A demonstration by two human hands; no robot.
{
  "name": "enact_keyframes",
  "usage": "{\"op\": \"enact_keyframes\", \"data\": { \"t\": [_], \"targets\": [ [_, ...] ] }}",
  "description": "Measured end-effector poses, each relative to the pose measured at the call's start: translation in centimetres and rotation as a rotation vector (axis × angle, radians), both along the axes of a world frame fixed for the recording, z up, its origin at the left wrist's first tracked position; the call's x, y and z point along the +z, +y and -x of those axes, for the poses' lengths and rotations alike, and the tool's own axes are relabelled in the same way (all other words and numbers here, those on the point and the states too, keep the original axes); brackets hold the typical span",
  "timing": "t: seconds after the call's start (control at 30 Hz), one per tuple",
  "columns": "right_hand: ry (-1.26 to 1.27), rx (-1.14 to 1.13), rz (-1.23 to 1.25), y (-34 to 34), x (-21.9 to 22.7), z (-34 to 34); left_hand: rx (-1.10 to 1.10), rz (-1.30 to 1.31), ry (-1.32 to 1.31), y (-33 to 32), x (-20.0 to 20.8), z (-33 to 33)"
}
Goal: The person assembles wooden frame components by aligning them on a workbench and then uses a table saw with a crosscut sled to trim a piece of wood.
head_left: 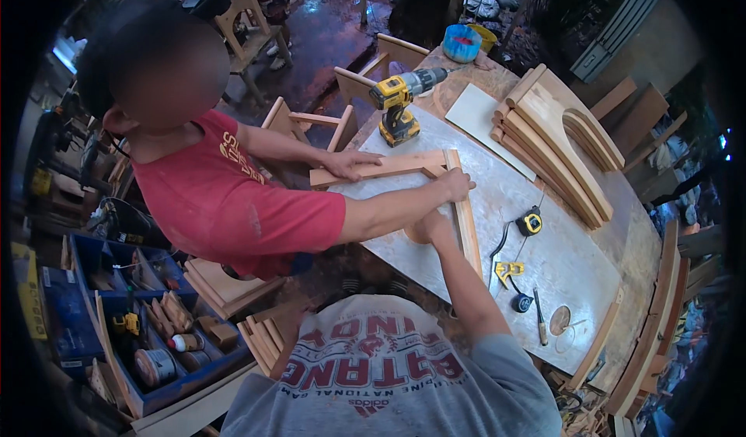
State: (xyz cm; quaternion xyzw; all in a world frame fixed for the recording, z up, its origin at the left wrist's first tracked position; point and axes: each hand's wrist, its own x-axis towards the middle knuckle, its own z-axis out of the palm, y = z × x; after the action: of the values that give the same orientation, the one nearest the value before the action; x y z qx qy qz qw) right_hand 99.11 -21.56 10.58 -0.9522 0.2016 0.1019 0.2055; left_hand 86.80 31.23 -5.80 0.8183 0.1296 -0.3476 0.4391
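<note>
A: We noted our right hand (429, 225) at the inner corner of the pale wooden corner frame (465, 231), which lay flat on the grey-topped bench (559, 258), near its left edge.

B: Open or closed? We could not tell. The fingers were tucked against the long rail and partly hidden behind the co-worker's forearm.

A: Agreed. Our left hand was out of view. The co-worker in the red shirt had one flat hand (351, 162) on the short cross rail (377, 167) and the other hand (455, 182) over the joint where the two rails met.

B: We judged that three hands at one corner were there to pin the rails square and stop them sliding on the smooth top.

A: The yellow-and-black cordless drill (400, 104) stood upright on its battery just beyond the frame, within easy reach, probably parked there for that reason.

B: The yellow tape measure (531, 221) and a thin wooden-handled screwdriver (539, 318) lay to the right, apart from the frame.

A: The stack of curved wooden pieces (556, 141) sat at the far right of the bench, well apart from the corner. The blue plastic tool tray (140, 320) rested on the floor at left.
</note>
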Motion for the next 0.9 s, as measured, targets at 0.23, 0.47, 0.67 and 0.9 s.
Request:
{"op": "enact_keyframes", "data": {
  "t": [0.23, 0.47, 0.67, 0.9],
  "targets": [
    [0.036, 0.204, -0.369, 9.4, 2.9, 14.7, -0.016, -0.017, 0.01, -0.9, 0.1, 0.0],
    [-0.354, -0.231, -0.305, 2.4, 0.9, 14.7, -0.073, -0.029, -0.005, -2.7, -0.6, -1.2],
    [-0.576, -0.247, 0.05, -4.1, 2.3, 14.5, -0.167, -0.041, -0.083, -6.4, -1.0, -4.3],
    [-0.673, -0.196, 0.014, -4.9, 1.2, 14.6, -0.151, -0.032, -0.045, -9.9, 0.4, -3.7]
  ]
}}
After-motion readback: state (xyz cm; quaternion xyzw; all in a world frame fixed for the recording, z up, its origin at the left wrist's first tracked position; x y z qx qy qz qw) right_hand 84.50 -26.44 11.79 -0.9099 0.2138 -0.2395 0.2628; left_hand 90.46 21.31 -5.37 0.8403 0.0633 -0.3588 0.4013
